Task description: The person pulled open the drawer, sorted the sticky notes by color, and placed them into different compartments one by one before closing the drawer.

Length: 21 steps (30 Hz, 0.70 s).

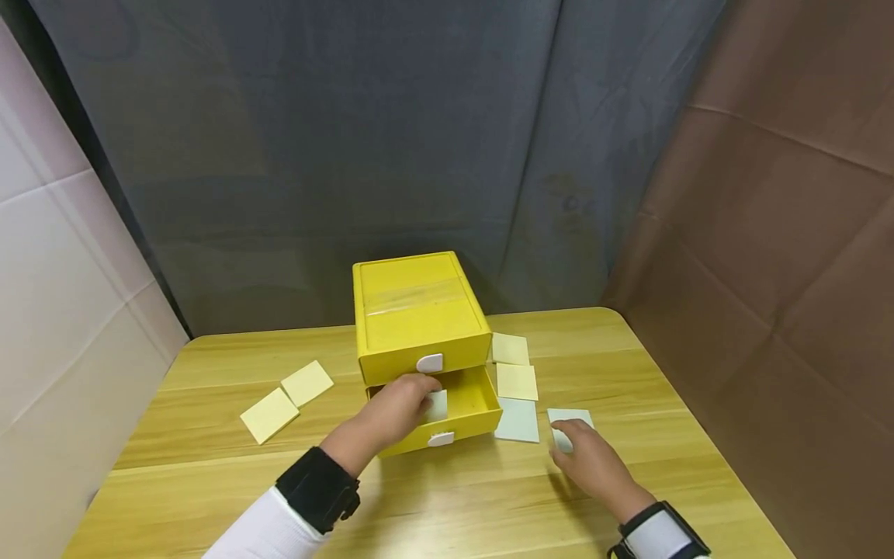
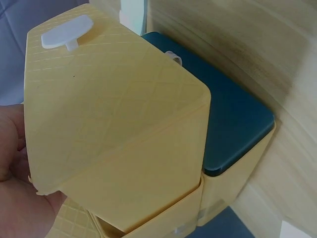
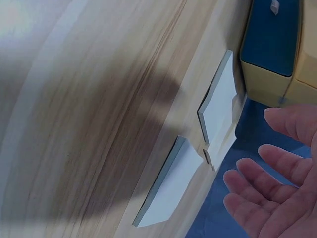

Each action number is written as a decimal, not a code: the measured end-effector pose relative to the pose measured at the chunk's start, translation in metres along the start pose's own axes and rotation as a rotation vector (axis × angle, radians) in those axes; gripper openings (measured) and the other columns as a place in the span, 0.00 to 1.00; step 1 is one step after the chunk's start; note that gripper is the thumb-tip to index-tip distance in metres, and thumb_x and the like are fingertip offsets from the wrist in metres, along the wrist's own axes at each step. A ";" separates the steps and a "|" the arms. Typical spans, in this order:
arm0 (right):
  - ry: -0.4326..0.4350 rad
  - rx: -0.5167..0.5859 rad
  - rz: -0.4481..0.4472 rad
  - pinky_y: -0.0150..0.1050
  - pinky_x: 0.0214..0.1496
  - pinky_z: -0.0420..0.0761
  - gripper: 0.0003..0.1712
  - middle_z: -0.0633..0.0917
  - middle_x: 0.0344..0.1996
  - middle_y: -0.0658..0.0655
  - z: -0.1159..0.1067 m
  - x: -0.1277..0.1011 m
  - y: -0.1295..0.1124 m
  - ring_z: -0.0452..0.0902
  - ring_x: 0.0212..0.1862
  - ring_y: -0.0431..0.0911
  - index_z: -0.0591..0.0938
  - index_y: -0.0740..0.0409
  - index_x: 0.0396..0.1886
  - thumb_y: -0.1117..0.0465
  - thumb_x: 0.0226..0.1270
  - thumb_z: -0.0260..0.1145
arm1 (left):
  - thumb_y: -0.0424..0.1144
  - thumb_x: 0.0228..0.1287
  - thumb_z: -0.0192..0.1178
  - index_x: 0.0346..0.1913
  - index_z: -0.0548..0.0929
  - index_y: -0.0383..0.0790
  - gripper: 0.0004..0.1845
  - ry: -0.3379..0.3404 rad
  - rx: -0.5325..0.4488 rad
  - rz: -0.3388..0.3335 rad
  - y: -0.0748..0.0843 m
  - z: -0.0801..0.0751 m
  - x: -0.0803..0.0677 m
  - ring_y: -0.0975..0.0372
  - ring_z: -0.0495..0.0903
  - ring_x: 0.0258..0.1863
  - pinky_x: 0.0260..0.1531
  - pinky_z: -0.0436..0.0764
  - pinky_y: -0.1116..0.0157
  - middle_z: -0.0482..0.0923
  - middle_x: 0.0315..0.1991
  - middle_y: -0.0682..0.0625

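On table: 1 drawer box (image 1: 417,314) (2 drawers) | 7 pads | left hand (image 1: 394,411) pinches pad (image 1: 436,405) | right hand (image 1: 587,458) flat

A yellow two-drawer box (image 1: 419,314) stands mid-table, its lower drawer (image 1: 466,411) pulled open. The left hand (image 1: 396,409) reaches into that drawer, fingers on a pale card (image 1: 438,405). At the drawer's four o'clock, the right hand (image 1: 589,458) rests on another pale card (image 1: 567,425) (fingers fairly straight) on the wooden table (image 1: 209,466).
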State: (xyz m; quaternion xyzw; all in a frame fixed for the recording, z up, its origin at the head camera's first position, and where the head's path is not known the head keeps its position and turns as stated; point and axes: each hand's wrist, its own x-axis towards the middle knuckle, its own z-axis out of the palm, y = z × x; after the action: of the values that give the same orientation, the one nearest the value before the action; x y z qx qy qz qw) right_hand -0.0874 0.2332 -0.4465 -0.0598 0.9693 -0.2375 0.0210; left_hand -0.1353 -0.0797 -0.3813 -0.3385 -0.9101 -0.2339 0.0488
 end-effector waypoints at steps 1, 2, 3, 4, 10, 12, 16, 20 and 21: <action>0.001 -0.004 -0.006 0.58 0.57 0.75 0.25 0.76 0.57 0.68 0.000 0.001 0.000 0.74 0.58 0.63 0.77 0.67 0.58 0.63 0.62 0.67 | 0.24 0.61 0.59 0.42 0.81 0.34 0.08 0.007 0.012 0.006 0.000 0.001 0.000 0.60 0.76 0.36 0.38 0.80 0.63 0.81 0.36 0.48; 0.003 -0.008 -0.011 0.58 0.57 0.76 0.25 0.76 0.56 0.68 0.001 0.002 0.001 0.74 0.57 0.63 0.77 0.67 0.57 0.63 0.62 0.68 | 0.24 0.61 0.59 0.42 0.81 0.35 0.08 0.013 0.025 0.012 -0.001 0.001 0.000 0.60 0.77 0.36 0.38 0.80 0.63 0.81 0.36 0.48; 0.006 -0.011 -0.019 0.58 0.57 0.76 0.24 0.77 0.56 0.68 0.002 0.003 0.002 0.74 0.57 0.63 0.77 0.67 0.57 0.63 0.61 0.68 | 0.24 0.61 0.60 0.42 0.81 0.35 0.08 0.017 0.036 0.016 -0.001 0.002 0.000 0.59 0.77 0.36 0.39 0.80 0.63 0.81 0.37 0.49; 0.008 -0.014 -0.026 0.57 0.56 0.76 0.24 0.77 0.55 0.68 0.002 0.005 0.002 0.74 0.57 0.63 0.77 0.68 0.56 0.64 0.61 0.68 | 0.24 0.61 0.60 0.43 0.81 0.35 0.09 0.022 0.048 0.023 -0.002 0.002 0.000 0.59 0.77 0.36 0.39 0.80 0.62 0.81 0.37 0.49; 0.027 -0.039 -0.062 0.58 0.57 0.75 0.24 0.78 0.53 0.69 0.007 0.017 0.002 0.74 0.56 0.64 0.78 0.69 0.54 0.65 0.59 0.69 | 0.25 0.61 0.60 0.46 0.81 0.33 0.11 0.032 0.081 0.038 -0.003 0.004 -0.002 0.57 0.78 0.38 0.41 0.80 0.62 0.81 0.38 0.47; 0.028 -0.049 -0.065 0.57 0.57 0.75 0.24 0.78 0.53 0.69 0.009 0.022 0.002 0.75 0.56 0.63 0.78 0.69 0.54 0.65 0.59 0.69 | 0.25 0.61 0.60 0.48 0.81 0.32 0.12 0.031 0.087 0.032 -0.003 0.005 -0.002 0.56 0.79 0.40 0.42 0.81 0.61 0.81 0.40 0.46; 0.019 -0.048 -0.072 0.57 0.56 0.76 0.23 0.79 0.52 0.68 0.012 0.033 0.000 0.76 0.55 0.62 0.78 0.69 0.54 0.65 0.59 0.68 | 0.26 0.61 0.61 0.50 0.80 0.30 0.14 0.025 0.099 0.017 -0.003 0.006 -0.004 0.55 0.79 0.43 0.44 0.81 0.61 0.81 0.42 0.45; 0.016 -0.057 -0.100 0.55 0.55 0.77 0.22 0.79 0.51 0.67 0.016 0.043 -0.004 0.77 0.54 0.61 0.79 0.68 0.53 0.65 0.58 0.69 | 0.26 0.61 0.61 0.51 0.80 0.30 0.14 0.022 0.095 0.008 -0.002 0.005 -0.006 0.55 0.79 0.43 0.44 0.81 0.61 0.81 0.43 0.44; 0.013 -0.065 -0.108 0.55 0.55 0.77 0.23 0.79 0.50 0.66 0.017 0.046 -0.006 0.77 0.54 0.60 0.79 0.69 0.53 0.65 0.58 0.70 | 0.26 0.61 0.61 0.51 0.80 0.30 0.14 0.023 0.094 0.009 -0.002 0.005 -0.006 0.55 0.79 0.42 0.43 0.81 0.61 0.81 0.43 0.44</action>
State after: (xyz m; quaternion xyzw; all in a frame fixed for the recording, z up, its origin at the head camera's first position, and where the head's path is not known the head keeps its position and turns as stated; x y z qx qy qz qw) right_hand -0.1309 0.2149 -0.4592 -0.1111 0.9720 -0.2070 0.0000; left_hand -0.1317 -0.0822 -0.3875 -0.3373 -0.9179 -0.1945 0.0760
